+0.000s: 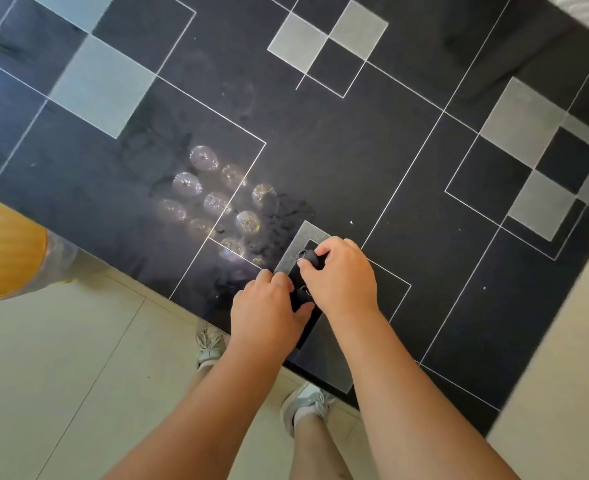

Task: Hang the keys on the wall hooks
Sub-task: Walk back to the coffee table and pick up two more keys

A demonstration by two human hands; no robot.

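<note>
Both your hands are down at the near edge of the dark glass table (355, 150), working on one small cluster of dark things. Your right hand (338, 275) pinches a dark key fob (309, 258) between thumb and forefinger, with a bit of metal ring showing at its left end; that pinch looks meant to lift the fob clear of the glass. Your left hand (269, 306) is curled around a second dark piece (300, 297) just beside it, fingers bent over the top and thumb underneath, probably steadying it while the other hand separates the two. A thin metal loop shows between your hands, so the pieces may be joined, though I cannot tell for sure because your fingers cover most of them.

So the keys sit low on the table, right by its edge and close to your body, within both grips. No wall hooks appear anywhere in this view; you are looking straight down at the table, the pale floor tiles (78, 358) and your shoes (307, 403). My judgement is that you are at the pickup stage, with the hanging not yet begun. Get a firm hold on the ring itself, since that is what must go over a hook
</note>
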